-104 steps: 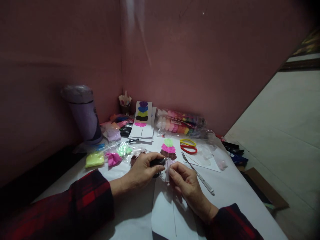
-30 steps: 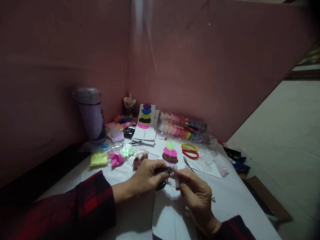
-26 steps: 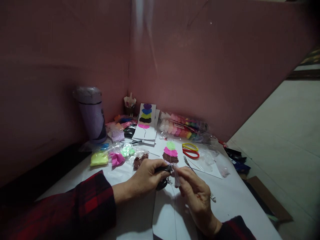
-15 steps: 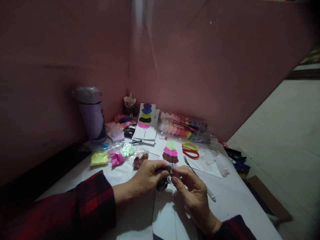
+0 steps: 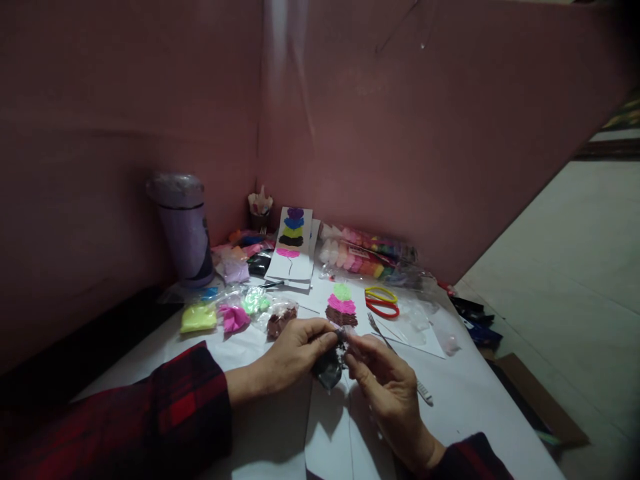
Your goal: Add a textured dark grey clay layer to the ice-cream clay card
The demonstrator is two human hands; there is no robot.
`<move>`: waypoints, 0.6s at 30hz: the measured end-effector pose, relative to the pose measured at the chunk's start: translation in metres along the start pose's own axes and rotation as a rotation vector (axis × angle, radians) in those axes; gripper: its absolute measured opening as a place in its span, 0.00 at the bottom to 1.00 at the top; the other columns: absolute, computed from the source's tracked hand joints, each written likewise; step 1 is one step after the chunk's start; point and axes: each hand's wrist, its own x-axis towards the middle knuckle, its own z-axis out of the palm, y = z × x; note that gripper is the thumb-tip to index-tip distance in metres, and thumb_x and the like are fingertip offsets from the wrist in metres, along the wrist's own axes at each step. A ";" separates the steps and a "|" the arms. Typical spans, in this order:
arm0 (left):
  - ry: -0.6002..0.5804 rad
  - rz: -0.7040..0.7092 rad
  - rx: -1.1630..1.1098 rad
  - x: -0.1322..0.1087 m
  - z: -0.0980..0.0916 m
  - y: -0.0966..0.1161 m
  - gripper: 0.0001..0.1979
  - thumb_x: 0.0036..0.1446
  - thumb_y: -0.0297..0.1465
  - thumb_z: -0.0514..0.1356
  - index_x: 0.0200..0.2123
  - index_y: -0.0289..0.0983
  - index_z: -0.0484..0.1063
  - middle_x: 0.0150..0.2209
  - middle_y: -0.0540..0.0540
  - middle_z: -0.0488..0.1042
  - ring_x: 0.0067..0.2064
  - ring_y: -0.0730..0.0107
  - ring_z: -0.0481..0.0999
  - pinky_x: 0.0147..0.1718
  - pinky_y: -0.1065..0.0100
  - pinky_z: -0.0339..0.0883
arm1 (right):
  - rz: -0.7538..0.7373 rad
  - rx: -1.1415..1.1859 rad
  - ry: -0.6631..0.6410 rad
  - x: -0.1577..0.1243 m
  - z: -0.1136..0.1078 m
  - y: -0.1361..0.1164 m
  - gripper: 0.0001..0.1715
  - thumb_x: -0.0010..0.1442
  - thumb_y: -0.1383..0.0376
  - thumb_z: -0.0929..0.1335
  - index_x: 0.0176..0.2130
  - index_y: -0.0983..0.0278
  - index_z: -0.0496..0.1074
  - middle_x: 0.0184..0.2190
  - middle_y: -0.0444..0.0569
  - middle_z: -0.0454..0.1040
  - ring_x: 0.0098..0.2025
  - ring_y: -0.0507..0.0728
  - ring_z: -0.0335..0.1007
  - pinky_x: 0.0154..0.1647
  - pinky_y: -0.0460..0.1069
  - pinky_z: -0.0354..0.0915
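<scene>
My left hand point(image 5: 293, 353) and my right hand point(image 5: 387, 383) meet over a white paper sheet point(image 5: 330, 433), both pinching a small clear bag of black clay point(image 5: 330, 365) that hangs between the fingertips. Just beyond the hands lies a paper with green, pink and brown clay layers point(image 5: 341, 305). A metal fork point(image 5: 395, 353) lies on the table, partly under my right hand.
Small bags of yellow point(image 5: 198, 318), pink point(image 5: 233, 317), green and brown clay lie to the left. A purple tumbler point(image 5: 185, 227) stands at the back left. A finished colour card point(image 5: 291, 243), a pack of clay sticks point(image 5: 365, 257) and red and yellow loops point(image 5: 381, 301) sit behind. Pink walls enclose the table.
Both hands have stayed at the same spot, working the small bag; the black clay now hangs lower between the fingers, and the bag's clear strip no longer stands upright.
</scene>
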 end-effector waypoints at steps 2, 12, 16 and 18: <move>-0.002 -0.002 0.011 0.000 0.000 -0.001 0.16 0.57 0.41 0.60 0.31 0.32 0.71 0.24 0.52 0.65 0.26 0.78 0.61 0.24 0.75 0.56 | -0.030 -0.017 -0.004 0.001 -0.001 -0.002 0.11 0.60 0.69 0.69 0.43 0.58 0.76 0.36 0.47 0.74 0.36 0.55 0.72 0.32 0.48 0.70; -0.019 -0.026 0.066 -0.001 0.000 0.000 0.16 0.58 0.41 0.57 0.30 0.32 0.68 0.23 0.53 0.61 0.26 0.77 0.59 0.24 0.73 0.53 | -0.012 -0.004 -0.039 0.005 -0.003 -0.005 0.13 0.62 0.67 0.68 0.47 0.57 0.76 0.40 0.49 0.74 0.43 0.56 0.72 0.37 0.49 0.69; -0.020 -0.005 0.085 0.000 0.000 -0.001 0.17 0.58 0.41 0.57 0.29 0.32 0.69 0.25 0.51 0.64 0.28 0.76 0.60 0.27 0.72 0.55 | 0.049 0.114 -0.059 0.007 -0.003 -0.004 0.13 0.61 0.67 0.70 0.45 0.55 0.77 0.37 0.46 0.74 0.40 0.54 0.72 0.38 0.47 0.69; -0.026 -0.015 0.095 0.000 0.000 -0.002 0.17 0.58 0.42 0.57 0.30 0.31 0.70 0.26 0.50 0.65 0.29 0.74 0.62 0.28 0.71 0.56 | 0.071 0.157 -0.043 0.007 -0.003 -0.003 0.11 0.59 0.67 0.71 0.42 0.54 0.78 0.36 0.45 0.74 0.39 0.54 0.71 0.40 0.47 0.68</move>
